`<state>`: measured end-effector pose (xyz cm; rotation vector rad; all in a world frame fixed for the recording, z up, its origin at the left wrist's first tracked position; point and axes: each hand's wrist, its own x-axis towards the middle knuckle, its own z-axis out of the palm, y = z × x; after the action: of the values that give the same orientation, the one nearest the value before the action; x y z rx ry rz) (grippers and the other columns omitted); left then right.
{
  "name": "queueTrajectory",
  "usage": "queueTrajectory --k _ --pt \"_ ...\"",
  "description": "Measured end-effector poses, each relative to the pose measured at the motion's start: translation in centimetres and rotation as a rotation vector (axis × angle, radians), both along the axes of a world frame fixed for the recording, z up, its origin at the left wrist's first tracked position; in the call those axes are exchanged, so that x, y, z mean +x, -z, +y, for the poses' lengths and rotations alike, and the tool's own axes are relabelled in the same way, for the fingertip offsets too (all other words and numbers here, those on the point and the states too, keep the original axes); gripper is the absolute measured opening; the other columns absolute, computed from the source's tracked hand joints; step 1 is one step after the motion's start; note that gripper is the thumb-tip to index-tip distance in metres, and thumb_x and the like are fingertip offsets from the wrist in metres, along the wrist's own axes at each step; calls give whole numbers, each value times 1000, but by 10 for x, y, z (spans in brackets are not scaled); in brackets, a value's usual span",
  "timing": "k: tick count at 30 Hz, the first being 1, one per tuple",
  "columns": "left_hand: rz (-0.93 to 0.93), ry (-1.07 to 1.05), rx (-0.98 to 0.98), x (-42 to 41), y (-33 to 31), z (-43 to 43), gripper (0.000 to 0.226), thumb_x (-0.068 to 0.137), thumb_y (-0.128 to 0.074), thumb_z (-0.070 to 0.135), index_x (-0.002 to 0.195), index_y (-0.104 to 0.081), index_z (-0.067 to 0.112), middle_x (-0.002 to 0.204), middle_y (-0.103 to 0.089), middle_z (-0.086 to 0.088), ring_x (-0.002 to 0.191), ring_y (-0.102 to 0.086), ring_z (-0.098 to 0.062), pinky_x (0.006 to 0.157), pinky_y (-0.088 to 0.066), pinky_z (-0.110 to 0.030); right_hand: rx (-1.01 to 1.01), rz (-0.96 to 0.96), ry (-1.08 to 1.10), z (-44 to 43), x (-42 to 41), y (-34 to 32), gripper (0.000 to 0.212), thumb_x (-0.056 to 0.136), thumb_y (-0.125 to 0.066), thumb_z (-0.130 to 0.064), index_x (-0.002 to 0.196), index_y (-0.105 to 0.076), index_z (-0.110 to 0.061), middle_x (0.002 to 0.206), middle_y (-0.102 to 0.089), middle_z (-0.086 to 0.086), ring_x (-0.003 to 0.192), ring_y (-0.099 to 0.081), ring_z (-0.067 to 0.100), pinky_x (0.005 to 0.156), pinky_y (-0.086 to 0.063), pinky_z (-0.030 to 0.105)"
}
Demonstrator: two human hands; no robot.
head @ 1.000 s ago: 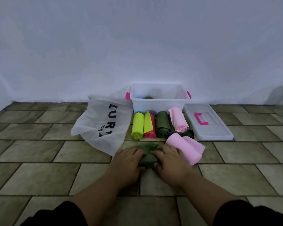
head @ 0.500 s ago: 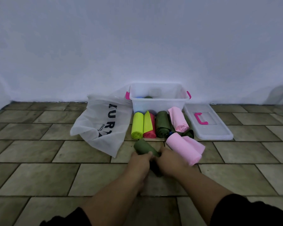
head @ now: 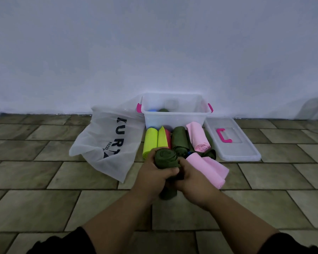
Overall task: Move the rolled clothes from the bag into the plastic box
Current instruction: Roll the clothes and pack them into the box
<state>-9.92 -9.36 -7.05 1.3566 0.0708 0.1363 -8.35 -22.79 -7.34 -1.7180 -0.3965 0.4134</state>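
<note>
left hand: clenched round the left side of the dark green roll, fingers curled over its front.
right hand: clasped on the same roll from the right, thumb side against the cloth.
dark green roll: held between both hands, raised off the floor, spiral end facing the camera; lower end hanging below the hands toward 6 o'clock.
plastic box: clear, pink handles, at 12 o'clock from the hands, against the wall; a blue and a dark green roll just visible inside.
lid: clear with pink handle, flat on the floor at 2 o'clock, just beside the box.
bag: white, black lettering, lying slack at 10 o'clock, touching the box's left side.
yellow-green roll: on the floor in front of the box, at 11 o'clock.
yellow and red roll: just right of it, partly hidden by the held roll.
second dark green roll: at 12 o'clock, between the red and pink ones.
pink roll: at 1 o'clock, leaning toward the box.
large pink roll: at 3 o'clock, touching the right hand.
floor: olive-brown tiles.
sleeves: black, at the bottom corners.
</note>
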Motion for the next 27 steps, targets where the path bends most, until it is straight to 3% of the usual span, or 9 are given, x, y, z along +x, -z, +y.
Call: queueTrajectory --k 4,7,10,14,17,20,23,27 --pt "-193 33 295 39 -37 17 44 70 -71 29 110 -55 40 107 -65 12 98 -61 -3 86 -50 -21 -61 -227 125 -1 32 -15 44 80 -70 -7 117 -52 -25 108 -69 -4 101 -65 13 89 -54 44" --pt "-219 -105 406 91 -59 34 36 85 -59 42 120 -54 33 119 -61 7 111 -55 -8 99 -44 -31 -114 -424 261 -3 76 -38 39 81 -70 -14 109 -49 -32 103 -67 -10 95 -63 7 83 -52 26" --pt "0 -222 882 156 -65 55 66 89 -56 43 144 -33 16 148 -37 -5 134 -35 -19 111 -29 -36 -119 -573 480 1 134 -68 37 82 -69 -17 103 -42 -31 89 -60 -18 76 -58 -11 60 -41 6" --pt "315 -86 1155 212 -55 64 95 88 -46 59 150 0 5 159 0 -13 146 0 -27 116 -12 -47 -221 -539 608 7 218 -93 30 84 -64 -16 100 -39 -20 93 -55 0 79 -55 17 56 -38 21" --pt "381 -35 1190 231 -43 61 101 86 -44 63 148 9 3 158 9 -15 145 6 -31 116 -11 -50 -646 -342 444 15 265 -91 31 87 -62 -21 109 -44 -7 106 -57 13 90 -55 28 69 -43 33" --pt "393 -47 1236 234 -36 63 104 84 -42 67 148 11 6 159 11 -12 145 7 -28 116 -11 -53 -1141 -246 94 30 288 -83 40 93 -57 -29 120 -54 1 124 -56 18 111 -54 31 84 -41 33" --pt "386 -52 1275 231 -36 64 102 84 -39 69 148 12 8 159 12 -9 146 8 -25 115 -10 -55 -1209 -189 -29 42 299 -74 19 91 -59 -22 101 -63 -7 121 -58 18 100 -54 30 82 -39 33" --pt "401 -30 1297 227 -40 62 100 85 -36 68 148 14 9 159 14 -8 146 9 -25 115 -8 -56 -1326 -153 -160 53 309 -61 33 93 -48 -13 124 -56 -5 134 -51 18 118 -50 30 94 -39 37"
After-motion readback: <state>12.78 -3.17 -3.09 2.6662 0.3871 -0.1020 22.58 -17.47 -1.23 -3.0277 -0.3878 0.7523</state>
